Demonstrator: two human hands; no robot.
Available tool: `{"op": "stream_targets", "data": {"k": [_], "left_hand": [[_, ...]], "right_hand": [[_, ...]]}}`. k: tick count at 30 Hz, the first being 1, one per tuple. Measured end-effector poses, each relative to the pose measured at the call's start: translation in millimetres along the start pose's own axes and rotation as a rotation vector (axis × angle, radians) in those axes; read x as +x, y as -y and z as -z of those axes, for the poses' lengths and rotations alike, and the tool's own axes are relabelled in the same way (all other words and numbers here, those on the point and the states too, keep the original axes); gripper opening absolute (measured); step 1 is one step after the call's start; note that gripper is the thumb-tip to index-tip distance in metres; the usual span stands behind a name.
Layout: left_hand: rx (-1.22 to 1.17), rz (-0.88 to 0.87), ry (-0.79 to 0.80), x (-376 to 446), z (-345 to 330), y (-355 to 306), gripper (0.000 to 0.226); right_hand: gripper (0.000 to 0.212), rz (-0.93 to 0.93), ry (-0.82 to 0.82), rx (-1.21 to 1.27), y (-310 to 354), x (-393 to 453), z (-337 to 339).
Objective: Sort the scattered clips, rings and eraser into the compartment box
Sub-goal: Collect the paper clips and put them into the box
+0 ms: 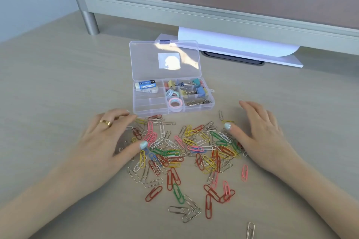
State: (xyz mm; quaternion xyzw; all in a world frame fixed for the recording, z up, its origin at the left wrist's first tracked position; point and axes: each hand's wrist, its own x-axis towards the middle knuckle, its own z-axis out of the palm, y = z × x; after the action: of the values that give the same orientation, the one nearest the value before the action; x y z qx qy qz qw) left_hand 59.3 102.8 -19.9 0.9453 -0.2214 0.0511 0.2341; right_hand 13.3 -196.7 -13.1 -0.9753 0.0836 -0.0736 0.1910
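A clear compartment box [150, 109] lies open on the desk, its lid [147, 60] folded back. A white and blue eraser [146, 85] fills the top left compartment. Pastel rings [175, 103] sit in the middle compartments, with coloured binder clips [191, 88] and metal clips [198, 102] to their right. Several coloured paper clips [186, 151] lie scattered in front of the box. My left hand [104, 141] lies flat at the pile's left edge, fingers spread over clips. My right hand [260, 134] lies flat at the pile's right edge, thumb touching clips.
White sheets of paper [233, 44] poke out beneath a grey partition rail [194, 11] behind the box. A metal leg [90, 22] stands at the back left. One stray silver clip [250, 230] lies near the front edge.
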Motion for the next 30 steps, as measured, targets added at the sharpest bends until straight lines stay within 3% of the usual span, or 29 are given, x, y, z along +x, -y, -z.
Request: {"op": "stream_targets", "data": {"k": [3,8,12,15,17,20,26,30], "left_hand": [[0.064,0.005,0.139,-6,-6,-8,0.104],[0.040,-0.120,0.152,-6,-15,-26,0.096],[0.129,-0.134,0.045,5,-2,-26,0.098],[0.124,-0.043,0.176,7,8,-23,0.115],[0.149,-0.084,0.262,3,2,-27,0.118],[0.100,-0.131,0.253,3,-10,-38,0.101],[0.112,-0.294,0.099,16,-23,-59,0.039],[-0.052,-0.291,0.094,16,-28,-54,0.035]], "right_hand": [[0.086,0.052,0.038,-0.093,11,-8,-7],[0.090,0.245,0.077,-0.118,31,-18,-20],[0.091,0.250,0.007,-0.156,28,-17,-12],[0.097,0.233,0.062,-0.164,24,-15,-5],[0.094,0.272,0.109,-0.155,28,-15,-5],[0.077,0.351,0.132,-0.054,38,-13,-12],[0.043,0.486,0.114,0.058,43,-3,-25],[0.032,0.546,0.095,0.087,41,-4,-24]]}}
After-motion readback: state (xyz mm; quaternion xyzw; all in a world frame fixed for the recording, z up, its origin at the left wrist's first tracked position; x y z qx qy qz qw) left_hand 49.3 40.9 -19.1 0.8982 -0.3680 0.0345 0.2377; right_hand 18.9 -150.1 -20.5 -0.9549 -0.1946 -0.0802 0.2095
